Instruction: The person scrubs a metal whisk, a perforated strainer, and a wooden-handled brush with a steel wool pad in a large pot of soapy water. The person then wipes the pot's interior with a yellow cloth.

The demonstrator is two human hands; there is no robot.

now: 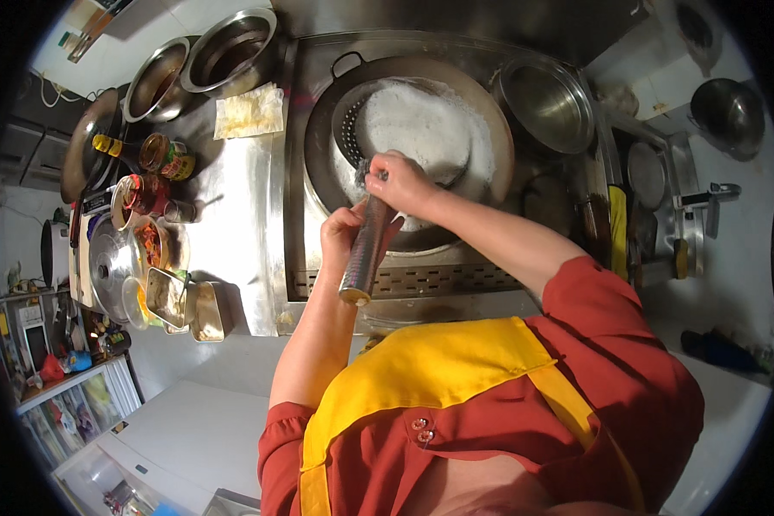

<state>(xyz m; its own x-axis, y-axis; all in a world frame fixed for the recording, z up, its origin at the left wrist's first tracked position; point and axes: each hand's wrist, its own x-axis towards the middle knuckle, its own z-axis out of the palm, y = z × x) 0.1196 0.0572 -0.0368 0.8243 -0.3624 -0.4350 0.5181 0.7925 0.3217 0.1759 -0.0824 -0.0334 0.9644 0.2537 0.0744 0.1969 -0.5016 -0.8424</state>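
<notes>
A large wok [504, 138] holds white suds [419, 122] over cloudy liquid. A perforated skimmer [347, 126] lies in it, its bowl mostly covered by foam. The skimmer's thick metal handle [366, 251] points back towards me over the wok's near rim. My left hand [343, 233] is wrapped around that handle from the left and below. Above it, my right hand [401, 184] pinches a grey metal scouring pad [362, 171] against the handle near the skimmer's bowl. The fingers of my right hand look wet.
Two metal bowls [229, 51] and a folded stained cloth [250, 113] stand at the back left. Sauce jars [166, 157], metal containers [168, 297] and a glass lid [106, 271] crowd the left counter. A steel basin [545, 103] is right of the wok. A slotted drain [451, 278] runs along the front.
</notes>
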